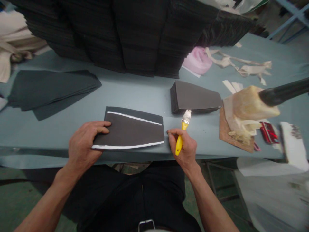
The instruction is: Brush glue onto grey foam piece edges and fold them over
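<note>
A dark grey tapered panel lies at the table's front edge. One white strip runs along its near edge, and another slants across its upper part. My left hand grips the panel's left end, two fingertips on top and the thumb hidden. In my right hand, just right of the panel, is a paintbrush with a yellow handle. Its bristles are coated white and point away from me, close to the front of a neat stack of similar dark panels.
Tall stacks of dark sheets line the back of the table. Loose dark sheets lie at left. On the right are a yellowish container with a dark bar across it, a red object, pink cloth and pale strips.
</note>
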Action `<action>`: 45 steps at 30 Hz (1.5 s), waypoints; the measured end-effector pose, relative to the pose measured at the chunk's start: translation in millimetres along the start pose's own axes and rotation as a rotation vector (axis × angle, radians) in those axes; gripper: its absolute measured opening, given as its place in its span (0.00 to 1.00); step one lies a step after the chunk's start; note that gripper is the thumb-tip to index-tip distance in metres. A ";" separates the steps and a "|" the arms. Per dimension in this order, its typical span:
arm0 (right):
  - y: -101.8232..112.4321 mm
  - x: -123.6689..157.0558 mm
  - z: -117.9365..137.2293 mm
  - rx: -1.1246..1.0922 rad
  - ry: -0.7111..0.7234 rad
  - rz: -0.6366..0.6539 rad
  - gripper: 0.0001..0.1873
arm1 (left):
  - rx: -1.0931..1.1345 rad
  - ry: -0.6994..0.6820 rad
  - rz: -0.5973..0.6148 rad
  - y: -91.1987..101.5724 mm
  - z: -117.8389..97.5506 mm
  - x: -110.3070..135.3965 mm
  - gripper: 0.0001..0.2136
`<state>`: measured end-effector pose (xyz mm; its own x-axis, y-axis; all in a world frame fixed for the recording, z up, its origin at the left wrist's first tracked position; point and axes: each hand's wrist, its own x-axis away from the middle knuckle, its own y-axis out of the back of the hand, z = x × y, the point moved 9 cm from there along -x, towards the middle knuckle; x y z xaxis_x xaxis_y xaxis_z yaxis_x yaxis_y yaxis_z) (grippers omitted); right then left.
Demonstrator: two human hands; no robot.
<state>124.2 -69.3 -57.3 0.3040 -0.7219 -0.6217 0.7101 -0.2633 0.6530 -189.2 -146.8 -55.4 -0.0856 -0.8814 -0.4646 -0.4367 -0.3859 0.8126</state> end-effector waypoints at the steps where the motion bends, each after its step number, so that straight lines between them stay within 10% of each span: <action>1: 0.1 -0.2 -0.1 0.001 -0.001 0.000 0.03 | -0.003 0.003 -0.001 0.1 0.3 0.1 0.09; 45: 0.8 -0.5 -1.7 0.010 -0.026 0.011 0.03 | 0.015 0.047 -0.019 0.6 3.5 0.7 0.11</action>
<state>125.7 -68.1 -57.2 0.2954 -0.7410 -0.6031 0.7005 -0.2613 0.6641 -192.6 -146.7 -56.5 -0.0350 -0.8858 -0.4628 -0.4510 -0.3992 0.7982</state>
